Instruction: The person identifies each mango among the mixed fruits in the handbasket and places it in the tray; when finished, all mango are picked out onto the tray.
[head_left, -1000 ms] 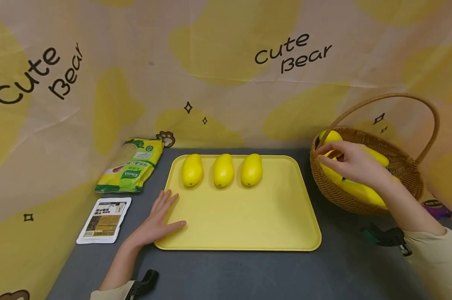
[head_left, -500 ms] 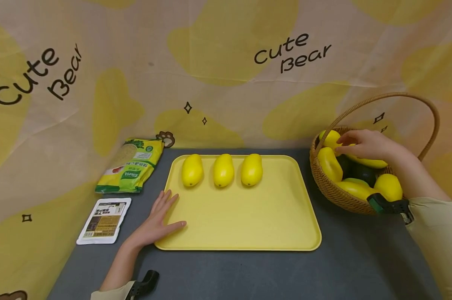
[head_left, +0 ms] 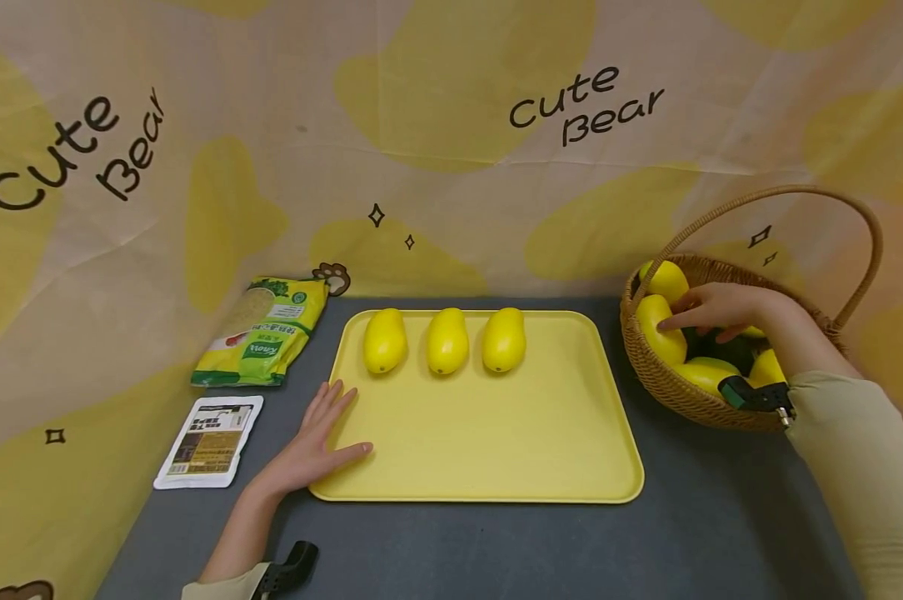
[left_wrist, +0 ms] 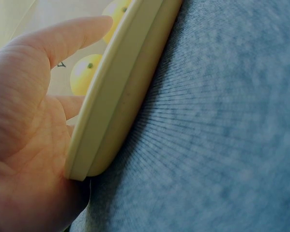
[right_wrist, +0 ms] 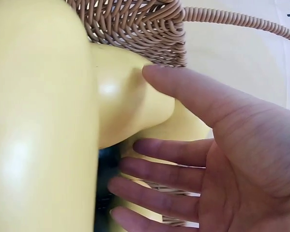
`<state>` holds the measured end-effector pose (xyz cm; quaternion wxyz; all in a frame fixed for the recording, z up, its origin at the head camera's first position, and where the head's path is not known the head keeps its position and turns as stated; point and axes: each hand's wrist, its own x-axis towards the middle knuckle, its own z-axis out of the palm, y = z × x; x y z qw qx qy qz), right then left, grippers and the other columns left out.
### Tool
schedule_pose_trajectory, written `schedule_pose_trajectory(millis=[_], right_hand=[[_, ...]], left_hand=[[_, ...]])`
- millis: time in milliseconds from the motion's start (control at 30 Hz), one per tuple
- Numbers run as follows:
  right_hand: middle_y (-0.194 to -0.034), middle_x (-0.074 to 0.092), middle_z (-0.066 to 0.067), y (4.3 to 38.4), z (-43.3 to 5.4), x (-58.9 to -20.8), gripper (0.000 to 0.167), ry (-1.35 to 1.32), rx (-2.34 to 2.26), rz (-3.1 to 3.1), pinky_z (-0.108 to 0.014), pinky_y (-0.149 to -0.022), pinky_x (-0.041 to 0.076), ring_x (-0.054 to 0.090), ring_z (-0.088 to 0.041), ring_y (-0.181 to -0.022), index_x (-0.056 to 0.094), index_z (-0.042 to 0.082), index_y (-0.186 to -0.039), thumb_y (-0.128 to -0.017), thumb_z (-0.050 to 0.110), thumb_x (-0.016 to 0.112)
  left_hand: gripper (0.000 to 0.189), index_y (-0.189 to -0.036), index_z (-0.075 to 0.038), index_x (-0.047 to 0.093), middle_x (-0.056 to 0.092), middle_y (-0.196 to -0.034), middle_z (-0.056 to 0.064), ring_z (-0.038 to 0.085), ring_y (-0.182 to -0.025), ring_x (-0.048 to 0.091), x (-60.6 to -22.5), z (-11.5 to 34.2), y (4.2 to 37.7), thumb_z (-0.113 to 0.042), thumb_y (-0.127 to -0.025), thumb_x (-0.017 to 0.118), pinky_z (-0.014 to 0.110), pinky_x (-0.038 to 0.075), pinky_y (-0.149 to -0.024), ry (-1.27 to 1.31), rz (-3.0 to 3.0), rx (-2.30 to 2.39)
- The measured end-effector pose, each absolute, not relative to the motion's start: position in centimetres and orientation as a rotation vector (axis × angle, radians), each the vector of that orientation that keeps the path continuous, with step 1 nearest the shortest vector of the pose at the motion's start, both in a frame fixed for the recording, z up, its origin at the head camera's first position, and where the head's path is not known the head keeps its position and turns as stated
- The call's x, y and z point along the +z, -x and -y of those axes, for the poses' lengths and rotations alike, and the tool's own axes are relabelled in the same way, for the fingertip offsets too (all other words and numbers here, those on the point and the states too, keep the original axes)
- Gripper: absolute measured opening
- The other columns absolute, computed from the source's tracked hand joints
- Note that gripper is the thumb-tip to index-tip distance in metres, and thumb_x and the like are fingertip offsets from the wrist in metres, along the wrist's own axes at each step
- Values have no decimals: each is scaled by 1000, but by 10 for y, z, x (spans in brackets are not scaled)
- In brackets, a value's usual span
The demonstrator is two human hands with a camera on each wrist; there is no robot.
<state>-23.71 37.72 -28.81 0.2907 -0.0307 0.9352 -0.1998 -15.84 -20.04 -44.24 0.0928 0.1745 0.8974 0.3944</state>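
A smooth yellow fruit [head_left: 652, 333], plump, glossy and rounded at the end, stands against the left inside wall of a brown wicker basket [head_left: 650, 377]. My right hand [head_left: 732, 308] is in over it, palm towards the fruit: thumb stretched out across its side, the four fingers nearly straight with narrow gaps between them. I pinch nothing; whether my thumb tip touches the skin I cannot tell. More yellow fruits and a dark green rounded thing [head_left: 732, 357] crowd the basket around my fingers. The wicker rim curves just beside the fruit, and the thin handle [head_left: 796, 190] arches high above my wrist.

To the left, just beside the basket, lies a pale yellow tray [head_left: 489, 446] with rounded corners and a low raised rim. Three yellow fruits [head_left: 447, 341] stand in a spaced row along its far edge; from them the flat surface runs on to the near rim and the right-hand side. My left hand [head_left: 316, 446] lies over its left rim, fingers straight, thumb spread wide. Beyond that rim are a white packet [head_left: 208, 442] and a green-and-yellow bag [head_left: 264, 333].
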Motion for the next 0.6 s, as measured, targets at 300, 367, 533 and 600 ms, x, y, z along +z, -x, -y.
schedule_pose_trajectory(millis=[300, 367, 533, 600], right_hand=[[-88, 50, -6, 243, -370, -294, 43, 182, -467, -2486, -34, -67, 43, 48, -22, -84, 57, 4, -98, -94, 47, 60], [-90, 49, -6, 243, -369, -295, 43, 186, -468, -2467, -35, -69, 43, 48, -23, -86, 56, 4, -101, -93, 46, 61], [-97, 50, -8, 242, -367, -298, 47, 197, -467, -2453, -38, -75, 46, 50, -24, -93, 53, 1, -108, -92, 45, 63], [-99, 52, -8, 241, -367, -298, 48, 203, -476, -2459, -40, -78, 48, 51, -24, -95, 54, 1, -109, -92, 44, 63]], left_hand=[[89, -152, -3, 28, 5, -161, 21, 38, -146, -9, -442, 200, 159, -38, -85, 74, 70, 4, -107, -508, -2661, 1162], [89, -152, -3, 28, 5, -161, 21, 39, -146, -9, -442, 200, 159, -39, -85, 74, 70, 4, -107, -508, -2663, 1159], [89, -153, -3, 28, 4, -161, 21, 39, -146, -9, -443, 200, 159, -38, -85, 73, 70, 3, -107, -508, -2663, 1159], [89, -153, -3, 27, 4, -161, 22, 39, -146, -10, -443, 201, 159, -38, -85, 73, 70, 3, -107, -507, -2661, 1162]])
